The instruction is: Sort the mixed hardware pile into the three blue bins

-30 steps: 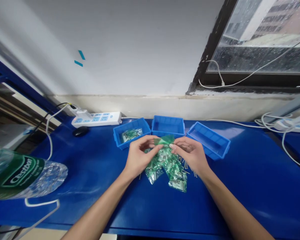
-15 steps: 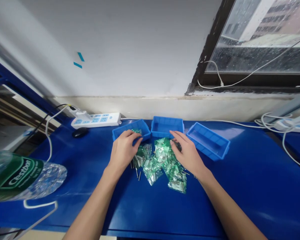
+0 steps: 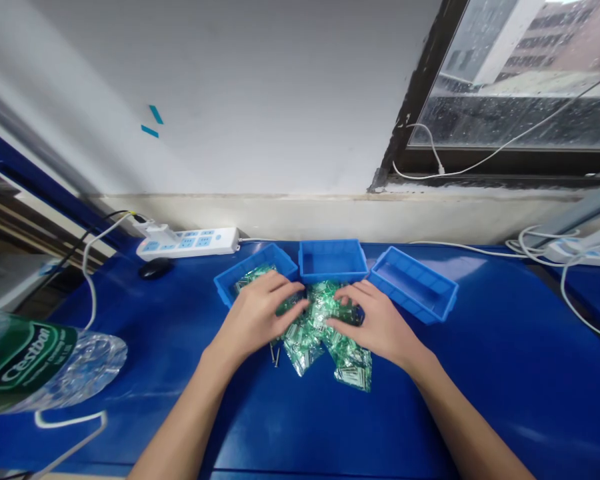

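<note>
A heap of small green-tinted clear plastic bags [image 3: 303, 343] with screws and pale pieces inside lies on the blue table. Over its left side is my left hand [image 3: 265, 307], thumb and fingers apart, with nothing visible between them. My right hand [image 3: 375, 320] reaches over the right side, fingers bent and thumb held away from them; I see no bag gripped there. Behind my left hand, the left blue bin [image 3: 224, 283] has green bags in it. The middle blue bin [image 3: 333, 260] and right blue bin [image 3: 415, 283] stand beside it. A few loose screws [image 3: 276, 357] lie below my left hand.
A large water bottle [image 3: 50, 363] lies at the left. A white power strip [image 3: 195, 243] and a black mouse [image 3: 156, 268] are behind it. White cables [image 3: 523, 243] loop at the far right. The wall [image 3: 260, 220] borders the table's back.
My left hand has moved right and down from the left bin to the heap, its fingers spreading. The left bin shows more green bag. My right hand's thumb has moved away from its fingers.
</note>
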